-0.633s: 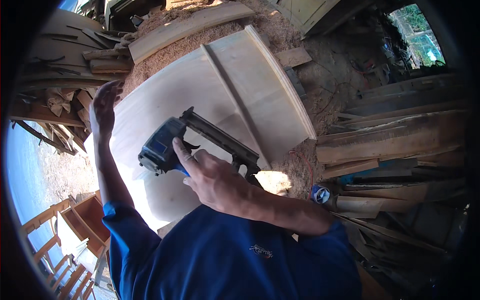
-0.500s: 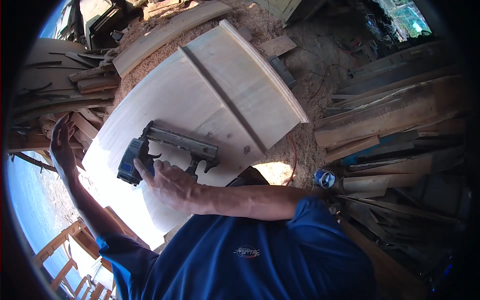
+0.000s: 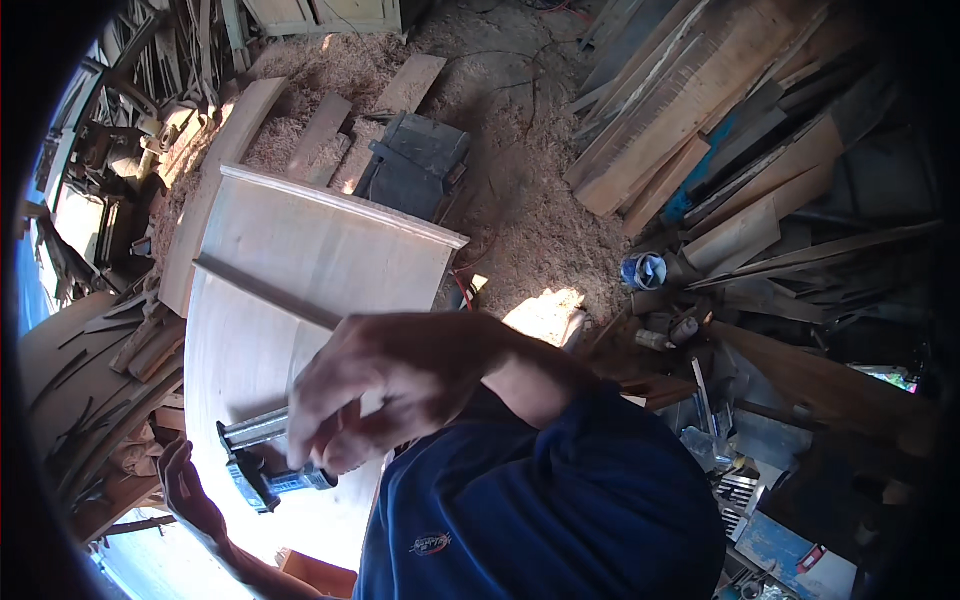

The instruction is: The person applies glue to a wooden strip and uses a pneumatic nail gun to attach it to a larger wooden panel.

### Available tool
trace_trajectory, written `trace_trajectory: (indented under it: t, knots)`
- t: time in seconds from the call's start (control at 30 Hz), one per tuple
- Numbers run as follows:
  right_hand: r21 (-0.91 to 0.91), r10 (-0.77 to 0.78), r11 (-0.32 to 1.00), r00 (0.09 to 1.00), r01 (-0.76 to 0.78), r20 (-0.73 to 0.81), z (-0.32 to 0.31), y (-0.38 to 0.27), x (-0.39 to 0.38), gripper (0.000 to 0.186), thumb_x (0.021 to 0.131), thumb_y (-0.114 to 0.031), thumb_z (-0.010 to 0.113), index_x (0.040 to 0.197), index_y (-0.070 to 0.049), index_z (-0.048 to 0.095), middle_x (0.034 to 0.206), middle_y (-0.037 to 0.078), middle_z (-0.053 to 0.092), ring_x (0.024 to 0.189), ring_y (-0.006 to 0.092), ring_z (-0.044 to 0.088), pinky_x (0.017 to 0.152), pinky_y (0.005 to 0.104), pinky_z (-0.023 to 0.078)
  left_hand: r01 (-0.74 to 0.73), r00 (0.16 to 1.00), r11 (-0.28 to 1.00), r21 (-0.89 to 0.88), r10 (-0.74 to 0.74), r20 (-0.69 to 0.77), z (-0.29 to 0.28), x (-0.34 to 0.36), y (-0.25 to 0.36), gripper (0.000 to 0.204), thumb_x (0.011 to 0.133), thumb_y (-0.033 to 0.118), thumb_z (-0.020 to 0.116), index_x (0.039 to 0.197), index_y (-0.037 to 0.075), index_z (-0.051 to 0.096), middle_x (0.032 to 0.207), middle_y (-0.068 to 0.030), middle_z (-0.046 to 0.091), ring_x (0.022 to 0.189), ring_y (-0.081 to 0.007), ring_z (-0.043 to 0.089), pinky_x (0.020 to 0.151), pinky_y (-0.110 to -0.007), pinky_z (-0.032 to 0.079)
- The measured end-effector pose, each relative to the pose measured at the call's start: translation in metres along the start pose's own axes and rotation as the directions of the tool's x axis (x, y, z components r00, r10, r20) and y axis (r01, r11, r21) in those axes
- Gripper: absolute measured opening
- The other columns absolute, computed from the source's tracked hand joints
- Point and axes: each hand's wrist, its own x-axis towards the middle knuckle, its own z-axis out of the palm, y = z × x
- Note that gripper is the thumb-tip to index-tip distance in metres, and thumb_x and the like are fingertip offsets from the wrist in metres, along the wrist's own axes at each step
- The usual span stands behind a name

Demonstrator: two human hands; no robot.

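A pale curved wooden panel [image 3: 225, 350] has a strip [image 3: 270, 295] across it and a layered edging [image 3: 340, 205] along its far end. The grey-and-blue nail gun [image 3: 255, 475] lies low over the panel, partly hidden behind my right hand [image 3: 385, 385]. That hand is nearer the camera, blurred, with bent, loosely parted fingers that appear off the gun, though contact at its hidden side is unclear. My left hand [image 3: 190, 495] is raised beside the panel’s left edge, fingers apart and slightly curled, holding nothing.
Stacked planks [image 3: 680, 110] fill the right, near a blue bucket [image 3: 637, 270]. A dark box [image 3: 410, 165] and loose boards [image 3: 410, 80] sit on shavings beyond the panel. Timber offcuts [image 3: 120, 360] crowd the left; tools and scraps [image 3: 730, 450] lie at lower right.
The view has swung right, showing more of that side. My right hand has loosened from the nail gun and risen toward the camera; the gun now sits lower, beneath it.
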Motion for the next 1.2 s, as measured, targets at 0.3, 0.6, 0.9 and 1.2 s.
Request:
trace_trajectory:
  t: [0.3, 0.6, 0.9, 1.2]
  knots:
    - [-0.238, 0.233, 0.266, 0.301, -0.934, -0.925, -0.234, 0.364, -0.252, 0.046, 0.082, -0.019, 0.068, 0.126, -0.011, 0.062, 0.121, 0.020, 0.062, 0.107, 0.0392, 0.063, 0.093, 0.0453, 0.052, 0.112, 0.976, 0.957, 0.268, -0.055, -0.211, 0.037, 0.007, 0.060, 0.020, 0.099, 0.005, 0.054, 0.117, 0.002, 0.064, 0.104, -0.0153, 0.067, 0.092, -0.0253, 0.066, 0.084, -0.037, 0.054]
    - [-0.733, 0.643, -0.335, 0.425, -0.592, -0.637, -0.257, 0.526, -0.313, 0.061, 0.100, -0.023, 0.044, 0.156, -0.029, 0.023, 0.158, 0.017, 0.029, 0.144, 0.0420, 0.027, 0.099, 0.0653, 0.041, 0.457, 0.857, 0.631, 0.627, -0.124, -0.499, -0.014, -0.095, 0.060, 0.023, 0.088, -0.007, 0.058, 0.108, 0.001, 0.065, 0.092, -0.0151, 0.065, 0.081, -0.0295, 0.066, 0.069, -0.039, 0.053]
    - [-0.826, 0.662, -0.316, 0.515, -0.467, -0.544, -0.294, 0.514, -0.277, 0.057, 0.096, -0.021, 0.052, 0.150, -0.020, 0.035, 0.139, 0.019, 0.047, 0.131, 0.0375, 0.044, 0.096, 0.0594, 0.046, 0.568, 0.822, 0.450, 0.689, -0.277, -0.497, -0.008, -0.150, 0.066, 0.017, 0.090, 0.002, 0.060, 0.107, 0.004, 0.064, 0.092, -0.0155, 0.066, 0.081, -0.0329, 0.068, 0.068, -0.041, 0.053]
    - [-0.680, 0.560, -0.282, 0.459, -0.677, -0.690, -0.289, 0.429, -0.255, 0.055, 0.097, -0.012, 0.049, 0.148, -0.001, 0.034, 0.137, 0.021, 0.050, 0.126, 0.0356, 0.050, 0.095, 0.0455, 0.051, 0.675, 0.712, 0.501, 0.542, -0.249, -0.656, 0.010, -0.213, 0.056, 0.016, 0.093, 0.002, 0.059, 0.107, 0.003, 0.065, 0.094, -0.0160, 0.066, 0.083, -0.0352, 0.068, 0.072, -0.039, 0.054]
